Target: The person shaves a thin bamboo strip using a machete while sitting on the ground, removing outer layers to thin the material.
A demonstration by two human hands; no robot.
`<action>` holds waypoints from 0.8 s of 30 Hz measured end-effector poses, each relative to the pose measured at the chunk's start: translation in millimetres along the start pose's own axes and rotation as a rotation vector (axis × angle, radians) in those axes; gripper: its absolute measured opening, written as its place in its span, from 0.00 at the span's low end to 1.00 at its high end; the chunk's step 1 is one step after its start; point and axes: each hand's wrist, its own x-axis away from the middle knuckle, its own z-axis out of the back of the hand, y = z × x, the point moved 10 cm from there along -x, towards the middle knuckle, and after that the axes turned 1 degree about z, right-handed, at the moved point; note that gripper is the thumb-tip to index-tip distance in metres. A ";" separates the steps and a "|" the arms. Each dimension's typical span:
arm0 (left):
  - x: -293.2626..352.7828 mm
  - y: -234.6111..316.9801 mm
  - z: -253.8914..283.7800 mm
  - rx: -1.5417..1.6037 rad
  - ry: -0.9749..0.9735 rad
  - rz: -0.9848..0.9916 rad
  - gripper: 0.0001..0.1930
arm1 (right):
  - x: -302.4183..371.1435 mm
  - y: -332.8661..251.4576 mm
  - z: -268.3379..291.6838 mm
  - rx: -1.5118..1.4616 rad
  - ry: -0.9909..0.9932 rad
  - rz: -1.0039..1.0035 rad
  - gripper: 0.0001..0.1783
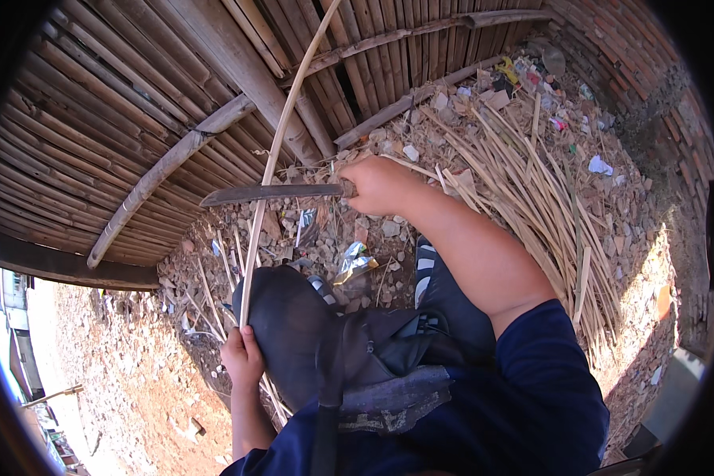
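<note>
My left hand (243, 357) is closed round the lower end of a long, pale bamboo strip (274, 151), beside my left knee. The strip rises from there, bowing slightly, past the top edge of the view. My right hand (370, 185) grips the handle of a machete (274, 192), held level out in front of me. Its dark blade points left and crosses the strip at about mid-length; whether the edge bites into the strip I cannot make out. Thin slivers of bamboo (228, 258) lie on the ground near my left knee.
A big heap of split bamboo strips (531, 198) lies to my right. A bamboo slat wall (79, 151) with thick poles stands close ahead and left. At the far right is a brick wall (635, 55). Rubble and scraps, including a shiny wrapper (355, 263), cover the ground.
</note>
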 end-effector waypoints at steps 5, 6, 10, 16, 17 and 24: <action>1.0 -2.5 1.4 -0.003 0.001 0.024 0.24 | 5.0 -49.9 -23.7 0.086 -0.198 0.165 0.16; 0.3 -1.2 2.4 -0.014 0.004 0.015 0.23 | 4.5 -49.7 -22.7 0.085 -0.195 0.165 0.16; 0.4 -1.4 2.6 -0.022 -0.009 0.008 0.23 | 0.4 -28.3 -8.3 0.103 -0.147 0.107 0.18; -0.1 3.0 1.9 -0.007 0.000 0.018 0.24 | -2.0 27.6 28.0 0.021 0.094 -0.124 0.19; -0.3 2.2 1.8 -0.008 -0.004 0.015 0.24 | -1.3 24.2 24.7 -0.001 0.023 -0.135 0.19; 1.8 -4.2 0.4 0.013 -0.012 0.041 0.24 | 0.4 -31.9 -11.5 0.022 -0.113 0.139 0.18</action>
